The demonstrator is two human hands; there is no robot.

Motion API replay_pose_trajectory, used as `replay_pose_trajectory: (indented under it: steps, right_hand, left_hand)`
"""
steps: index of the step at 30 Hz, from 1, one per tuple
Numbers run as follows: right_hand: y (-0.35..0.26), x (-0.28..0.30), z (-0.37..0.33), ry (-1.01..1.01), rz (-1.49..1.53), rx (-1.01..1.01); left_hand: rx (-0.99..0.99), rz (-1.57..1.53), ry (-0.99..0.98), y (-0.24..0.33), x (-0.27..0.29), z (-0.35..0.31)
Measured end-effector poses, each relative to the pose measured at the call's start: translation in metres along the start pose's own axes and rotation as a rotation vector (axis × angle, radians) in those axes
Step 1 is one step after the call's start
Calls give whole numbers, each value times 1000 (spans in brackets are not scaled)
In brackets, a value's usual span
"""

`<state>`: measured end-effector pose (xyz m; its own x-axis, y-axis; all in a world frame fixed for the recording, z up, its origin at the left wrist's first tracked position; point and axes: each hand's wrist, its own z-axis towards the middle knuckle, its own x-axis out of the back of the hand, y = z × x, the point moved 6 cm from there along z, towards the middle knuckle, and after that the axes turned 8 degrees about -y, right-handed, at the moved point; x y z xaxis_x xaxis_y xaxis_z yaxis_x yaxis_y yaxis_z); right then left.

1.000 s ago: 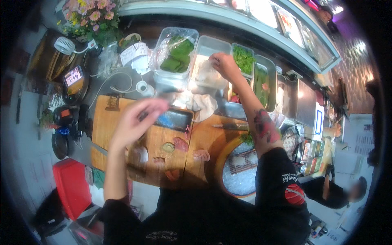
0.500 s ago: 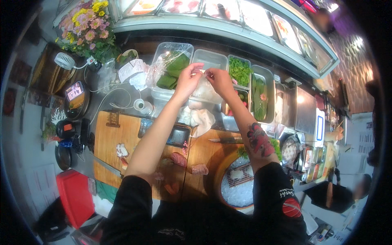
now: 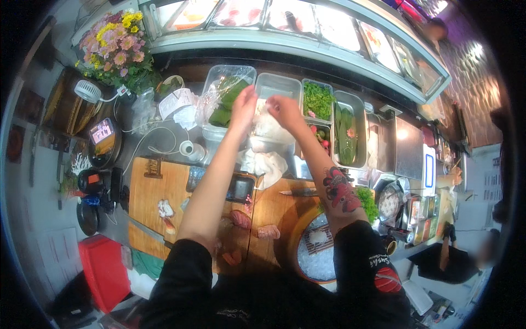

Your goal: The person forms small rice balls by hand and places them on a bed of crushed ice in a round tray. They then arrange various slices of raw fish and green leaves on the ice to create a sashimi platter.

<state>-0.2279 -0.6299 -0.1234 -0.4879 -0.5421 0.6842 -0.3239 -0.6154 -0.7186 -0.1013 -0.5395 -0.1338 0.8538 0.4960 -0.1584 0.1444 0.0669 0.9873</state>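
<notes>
My two hands are raised over a clear plastic tub (image 3: 279, 83) holding a white mass of food (image 3: 269, 127), possibly finely shredded. On the tub's left side, my left hand (image 3: 243, 109) has its fingers stretched upward, with nothing visible in them. My right hand (image 3: 284, 111) is above the white food, its fingers curled together at the tips; whatever they pinch is too small to make out. Left of my hands stands a tub of green leaves (image 3: 222, 112), partly under plastic wrap. A crumpled white cloth (image 3: 266, 167) lies below the tubs.
A wooden board (image 3: 143, 189) carries sliced fish (image 3: 268, 231) and a long knife (image 3: 147, 230). A round tub of ice (image 3: 316, 263) sits at the right, near curly greens (image 3: 318, 101) and a leaf tray (image 3: 359, 159) further back. A glass display case (image 3: 307, 44) spans the far side.
My hands have drawn apart over the tub. The left hand's fingers have straightened upward, and the right hand has shifted slightly left and lower, exposing more of the white food.
</notes>
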Motion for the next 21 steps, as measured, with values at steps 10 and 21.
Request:
replay_pose_trajectory:
  steps: [10, 21]
  right_hand:
    - [-4, -17, 1, -175, -525, 29]
    - [-25, 12, 12, 73, -64, 43]
  left_hand:
    - [-62, 180, -192, 41, 27, -35]
    - [213, -91, -146, -33, -20, 13]
